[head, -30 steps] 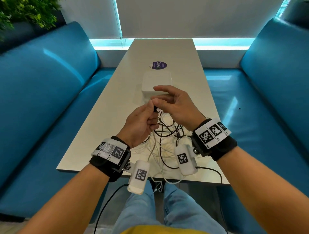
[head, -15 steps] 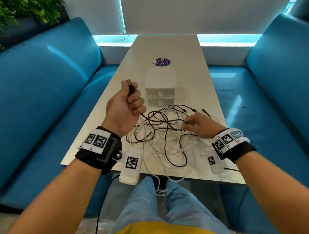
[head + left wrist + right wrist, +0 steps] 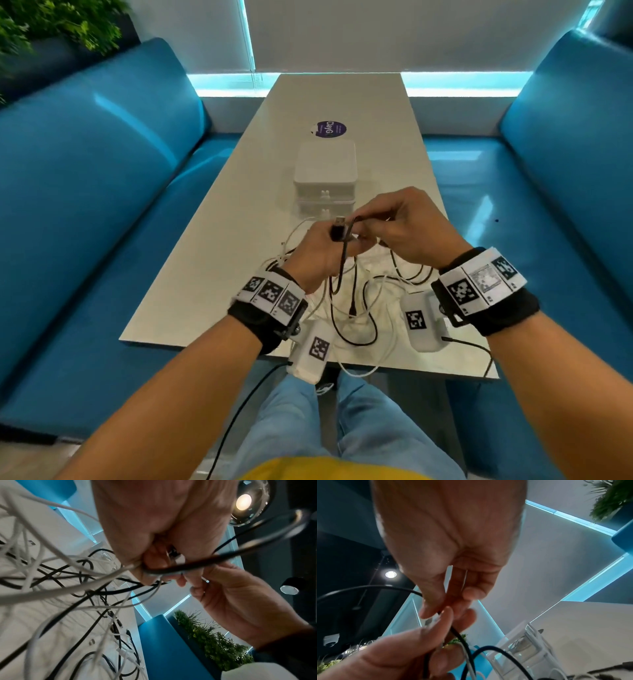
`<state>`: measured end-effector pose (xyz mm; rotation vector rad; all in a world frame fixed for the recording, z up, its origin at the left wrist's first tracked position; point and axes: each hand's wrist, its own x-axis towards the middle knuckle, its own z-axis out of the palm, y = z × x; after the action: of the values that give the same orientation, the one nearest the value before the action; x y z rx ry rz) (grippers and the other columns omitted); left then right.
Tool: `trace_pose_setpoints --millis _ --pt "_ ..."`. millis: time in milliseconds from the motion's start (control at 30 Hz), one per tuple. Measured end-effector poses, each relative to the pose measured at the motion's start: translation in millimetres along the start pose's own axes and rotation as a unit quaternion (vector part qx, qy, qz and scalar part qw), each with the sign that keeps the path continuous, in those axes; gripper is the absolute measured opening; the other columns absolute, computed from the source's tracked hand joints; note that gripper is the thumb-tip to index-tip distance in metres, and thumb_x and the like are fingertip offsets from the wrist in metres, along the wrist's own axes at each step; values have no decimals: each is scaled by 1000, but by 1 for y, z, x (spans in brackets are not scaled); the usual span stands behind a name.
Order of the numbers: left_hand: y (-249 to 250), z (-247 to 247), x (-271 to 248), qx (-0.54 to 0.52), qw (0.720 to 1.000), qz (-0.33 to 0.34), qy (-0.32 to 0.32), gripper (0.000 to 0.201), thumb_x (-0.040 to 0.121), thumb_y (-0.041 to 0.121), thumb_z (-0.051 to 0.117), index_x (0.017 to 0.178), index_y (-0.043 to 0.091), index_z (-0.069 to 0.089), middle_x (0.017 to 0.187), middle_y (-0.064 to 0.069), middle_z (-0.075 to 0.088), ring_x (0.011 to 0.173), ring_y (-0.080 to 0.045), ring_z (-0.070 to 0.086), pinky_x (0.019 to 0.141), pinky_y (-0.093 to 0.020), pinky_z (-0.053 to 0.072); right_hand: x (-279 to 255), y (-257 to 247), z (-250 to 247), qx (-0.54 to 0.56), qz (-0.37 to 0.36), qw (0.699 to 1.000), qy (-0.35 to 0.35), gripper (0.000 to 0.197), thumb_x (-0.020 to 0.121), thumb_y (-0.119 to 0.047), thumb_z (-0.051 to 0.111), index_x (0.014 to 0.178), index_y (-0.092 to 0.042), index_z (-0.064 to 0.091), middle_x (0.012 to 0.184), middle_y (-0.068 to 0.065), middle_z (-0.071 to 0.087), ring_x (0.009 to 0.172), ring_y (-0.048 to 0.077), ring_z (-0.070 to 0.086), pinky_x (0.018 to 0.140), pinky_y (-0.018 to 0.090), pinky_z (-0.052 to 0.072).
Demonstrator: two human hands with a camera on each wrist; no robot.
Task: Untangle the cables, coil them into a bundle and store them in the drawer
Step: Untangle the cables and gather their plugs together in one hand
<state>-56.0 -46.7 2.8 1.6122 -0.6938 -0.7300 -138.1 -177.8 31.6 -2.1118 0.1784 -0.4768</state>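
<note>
Coiling step: judged just begun; most cable not yet freed.
Near edge: tangle of black and white cables (image 3: 346, 308) lies loose on the table (image 3: 205, 260), one white loop hanging over the rim.
Left hand (image 3: 318, 260): fist clenched round the black cable (image 3: 344, 260), its USB plug (image 3: 339, 224) poking up.
Right hand (image 3: 407, 226): fingertips pinch the same black cable just beside the plug.
Advice: feed each loop evenly, keep the plug end anchored.
Far: drawer unit (image 3: 325, 171), closed, beyond the hands.
</note>
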Motion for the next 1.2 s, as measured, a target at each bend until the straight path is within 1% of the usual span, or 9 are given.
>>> trace_pose_setpoints --millis 100,200,267,367,533,800,1067,1133,1200 --pt "-6 0 2 22 999 22 27 17 92 15 61 81 2 64 53 9 48 41 1 39 42 -11 31 -4 12 1 0 3 1000 29 23 83 -16 73 104 -25 72 92 -6 70 71 0 60 67 14 46" --pt "-13 -11 0 -76 997 -17 17 23 96 21 54 78 8 62 61 0 43 42 -6 28 38 -17 21 -6 31 9 -42 40 992 -109 38 93 -26 61 131 -28 56 119 -7 61 89 -3 57 83 15 44" --pt "-17 -21 -1 -163 986 -32 16 26 99 22 48 81 13 64 62 1 46 41 -4 24 40 -18 16 -7 46 18 -82 59 977 -186 24 97 -24 53 118 -18 65 105 -4 67 88 -1 59 85 21 48" --pt "-18 -44 -4 -247 966 -36 64 30 101 25 42 83 13 63 64 6 50 40 -2 24 39 -17 15 -7 73 19 -130 101 978 -128 24 97 -22 51 83 -18 70 75 -6 64 75 14 58 78 34 48" --pt "-33 -91 -10 -280 943 -38 174 28 101 34 41 89 18 62 77 4 57 38 -2 24 37 -14 17 -16 104 3 -215 218 951 -55 26 95 -28 54 71 -22 64 65 -5 59 69 14 56 69 26 36" --pt "-37 -108 -15 -380 904 3 197 29 101 37 38 87 20 58 69 8 59 35 -2 22 37 -15 17 -9 100 6 -324 315 891 43 30 92 -35 51 101 -13 69 110 18 65 99 38 61 82 36 48" --pt "-19 -77 -17 -349 933 4 90 43 97 37 39 73 24 71 73 7 62 39 -3 22 40 -16 16 8 25 54 -234 54 968 -70 63 87 -38 64 143 -24 39 124 0 43 105 12 47 95 31 41" --pt "-15 -73 -17 -355 932 14 65 41 95 38 40 72 25 71 72 8 62 38 -3 22 39 -15 17 15 18 62 -211 25 972 -105 44 89 -38 63 130 -26 53 103 -6 53 88 8 50 82 27 40" --pt "-14 -73 -19 -356 933 22 48 36 90 39 43 73 25 72 73 9 63 38 -2 23 39 -15 17 18 18 62 -184 6 978 -94 6 93 -30 58 92 -27 64 74 -12 54 67 5 47 69 27 35"
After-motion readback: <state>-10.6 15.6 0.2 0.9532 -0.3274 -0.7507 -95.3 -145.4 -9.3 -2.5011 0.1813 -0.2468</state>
